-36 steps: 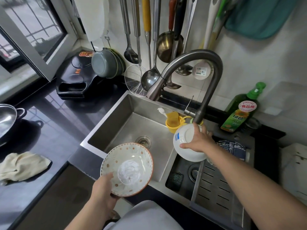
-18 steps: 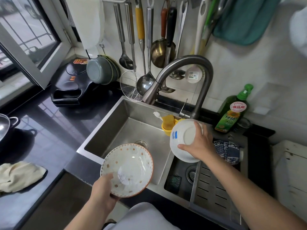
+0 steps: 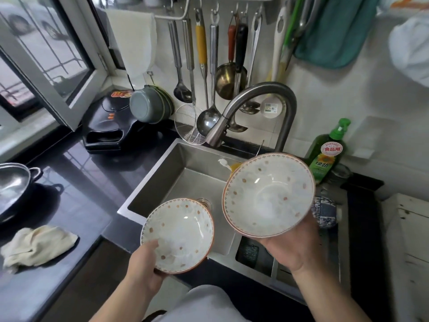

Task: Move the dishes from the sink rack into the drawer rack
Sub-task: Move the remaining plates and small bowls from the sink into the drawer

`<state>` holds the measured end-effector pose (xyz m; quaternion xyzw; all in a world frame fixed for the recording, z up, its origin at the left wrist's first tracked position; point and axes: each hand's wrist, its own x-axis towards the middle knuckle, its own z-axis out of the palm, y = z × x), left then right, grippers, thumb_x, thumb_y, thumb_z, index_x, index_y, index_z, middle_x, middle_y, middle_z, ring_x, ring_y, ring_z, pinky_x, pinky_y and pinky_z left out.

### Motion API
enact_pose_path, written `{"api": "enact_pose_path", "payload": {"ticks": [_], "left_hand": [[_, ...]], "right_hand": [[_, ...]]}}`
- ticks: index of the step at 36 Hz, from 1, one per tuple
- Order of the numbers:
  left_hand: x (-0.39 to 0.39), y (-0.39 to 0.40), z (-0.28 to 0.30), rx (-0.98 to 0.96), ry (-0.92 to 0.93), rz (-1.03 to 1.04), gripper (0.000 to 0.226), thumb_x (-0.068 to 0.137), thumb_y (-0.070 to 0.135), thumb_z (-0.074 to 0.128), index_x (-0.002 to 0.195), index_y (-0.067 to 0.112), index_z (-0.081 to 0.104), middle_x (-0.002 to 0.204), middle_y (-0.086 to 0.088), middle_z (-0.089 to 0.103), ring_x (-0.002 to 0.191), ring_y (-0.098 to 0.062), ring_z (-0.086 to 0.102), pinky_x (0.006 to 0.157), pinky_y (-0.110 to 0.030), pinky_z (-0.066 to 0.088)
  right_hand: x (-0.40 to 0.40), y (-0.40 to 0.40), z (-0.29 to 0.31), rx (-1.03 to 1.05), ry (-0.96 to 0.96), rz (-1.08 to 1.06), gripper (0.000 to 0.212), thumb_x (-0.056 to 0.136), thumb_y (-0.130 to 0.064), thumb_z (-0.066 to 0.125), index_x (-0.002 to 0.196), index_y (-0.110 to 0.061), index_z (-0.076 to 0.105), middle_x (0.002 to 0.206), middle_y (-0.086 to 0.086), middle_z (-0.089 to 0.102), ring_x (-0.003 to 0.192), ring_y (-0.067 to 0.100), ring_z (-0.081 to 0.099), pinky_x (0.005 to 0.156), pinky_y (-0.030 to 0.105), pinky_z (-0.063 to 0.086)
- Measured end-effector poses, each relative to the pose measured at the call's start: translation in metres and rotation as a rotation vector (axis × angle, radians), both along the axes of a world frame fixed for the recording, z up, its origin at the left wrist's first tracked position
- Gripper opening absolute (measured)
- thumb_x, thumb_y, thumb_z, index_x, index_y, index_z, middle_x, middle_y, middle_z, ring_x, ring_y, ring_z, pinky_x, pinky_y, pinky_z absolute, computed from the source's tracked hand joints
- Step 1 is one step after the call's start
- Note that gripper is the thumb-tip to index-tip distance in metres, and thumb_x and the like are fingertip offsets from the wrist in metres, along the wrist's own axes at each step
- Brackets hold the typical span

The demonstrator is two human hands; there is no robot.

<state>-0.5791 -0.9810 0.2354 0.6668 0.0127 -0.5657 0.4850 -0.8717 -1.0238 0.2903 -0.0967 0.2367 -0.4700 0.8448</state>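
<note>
Steel sink point(image 3: 185, 159) sitting in dark tabletop point(image 3: 76, 182); right hand point(image 3: 292, 247) gripping larger spotted bowl point(image 3: 267, 194) above sink; left hand point(image 3: 144, 263) pinching smaller spotted bowl point(image 3: 178, 233), thumb inside rim, over sink's front edge

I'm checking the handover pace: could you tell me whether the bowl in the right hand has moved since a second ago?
Yes. The right hand has lifted its bowl away from the faucet base toward the person, and turned it inside-up.
</note>
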Motion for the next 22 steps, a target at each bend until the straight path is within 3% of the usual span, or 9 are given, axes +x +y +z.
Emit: {"api": "enact_pose_path", "payload": {"ticks": [4, 6, 9, 10, 13, 17, 20, 22], "left_hand": [[0.011, 0.018, 0.01, -0.009, -0.03, 0.025, 0.037, 0.101, 0.013, 0.054, 0.137, 0.005, 0.054, 0.124, -0.023, 0.066, 0.107, -0.048, 0.066, 0.082, -0.061, 0.058], [0.02, 0.034, 0.014, -0.011, -0.043, 0.063, 0.038, 0.1, 0.014, 0.056, 0.137, 0.004, 0.055, 0.125, -0.023, 0.066, 0.108, -0.047, 0.066, 0.084, -0.061, 0.058], [0.03, 0.062, 0.02, -0.007, -0.056, 0.126, 0.037, 0.103, 0.017, 0.054, 0.137, 0.004, 0.054, 0.125, -0.021, 0.066, 0.11, -0.044, 0.065, 0.086, -0.056, 0.057], [0.037, 0.074, 0.021, -0.007, -0.051, 0.172, 0.037, 0.104, 0.017, 0.053, 0.139, 0.004, 0.053, 0.125, -0.021, 0.066, 0.11, -0.043, 0.065, 0.084, -0.054, 0.058], [0.052, 0.103, 0.023, 0.016, -0.059, 0.277, 0.039, 0.105, 0.016, 0.049, 0.142, 0.002, 0.05, 0.125, -0.021, 0.066, 0.107, -0.041, 0.066, 0.076, -0.048, 0.058], [0.07, 0.151, 0.027, 0.001, -0.012, 0.443, 0.037, 0.106, 0.009, 0.045, 0.142, 0.0, 0.05, 0.116, -0.019, 0.068, 0.099, -0.036, 0.068, 0.07, -0.045, 0.055], [0.085, 0.189, 0.032, -0.034, 0.025, 0.556, 0.036, 0.106, 0.006, 0.043, 0.141, -0.001, 0.05, 0.109, -0.017, 0.069, 0.098, -0.036, 0.068, 0.075, -0.048, 0.054], [0.097, 0.221, 0.035, -0.067, 0.035, 0.631, 0.036, 0.106, 0.005, 0.043, 0.14, -0.002, 0.051, 0.108, -0.018, 0.07, 0.098, -0.036, 0.068, 0.084, -0.052, 0.053]], "right_hand": [[0.015, -0.002, 0.009, 0.002, 0.029, 0.032, 0.063, 0.103, -0.056, 0.043, 0.158, -0.026, 0.033, 0.164, 0.016, 0.03, 0.15, 0.046, 0.025, 0.119, 0.069, 0.018], [0.028, -0.001, 0.011, -0.02, 0.0, 0.103, 0.063, 0.101, -0.054, 0.049, 0.156, -0.024, 0.039, 0.163, 0.016, 0.033, 0.152, 0.043, 0.022, 0.121, 0.065, 0.016], [0.044, 0.003, 0.013, 0.04, -0.019, 0.189, 0.065, 0.108, -0.058, 0.027, 0.158, -0.018, 0.034, 0.165, 0.016, 0.026, 0.155, 0.039, 0.007, 0.125, 0.059, 0.0], [0.055, 0.006, 0.008, 0.061, 0.016, 0.192, 0.064, 0.109, -0.057, 0.022, 0.159, -0.018, 0.032, 0.165, 0.015, 0.024, 0.154, 0.039, 0.009, 0.125, 0.058, 0.002], [0.085, 0.014, -0.001, 0.079, 0.027, 0.238, 0.057, 0.109, -0.053, 0.03, 0.157, -0.022, 0.037, 0.164, 0.013, 0.032, 0.148, 0.041, 0.033, 0.117, 0.061, 0.028], [0.126, 0.041, 0.01, -0.054, 0.136, 0.306, 0.053, 0.091, -0.05, 0.066, 0.137, -0.023, 0.065, 0.145, 0.012, 0.058, 0.129, 0.037, 0.059, 0.098, 0.055, 0.051], [0.16, 0.06, 0.011, -0.061, 0.219, 0.387, 0.047, 0.102, -0.05, 0.042, 0.12, -0.022, 0.076, 0.135, 0.011, 0.066, 0.116, 0.034, 0.068, 0.085, 0.052, 0.059], [0.186, 0.08, 0.015, -0.059, 0.203, 0.486, 0.053, 0.105, -0.047, 0.034, 0.111, -0.022, 0.08, 0.131, 0.011, 0.069, 0.111, 0.033, 0.07, 0.087, 0.054, 0.059]]}}
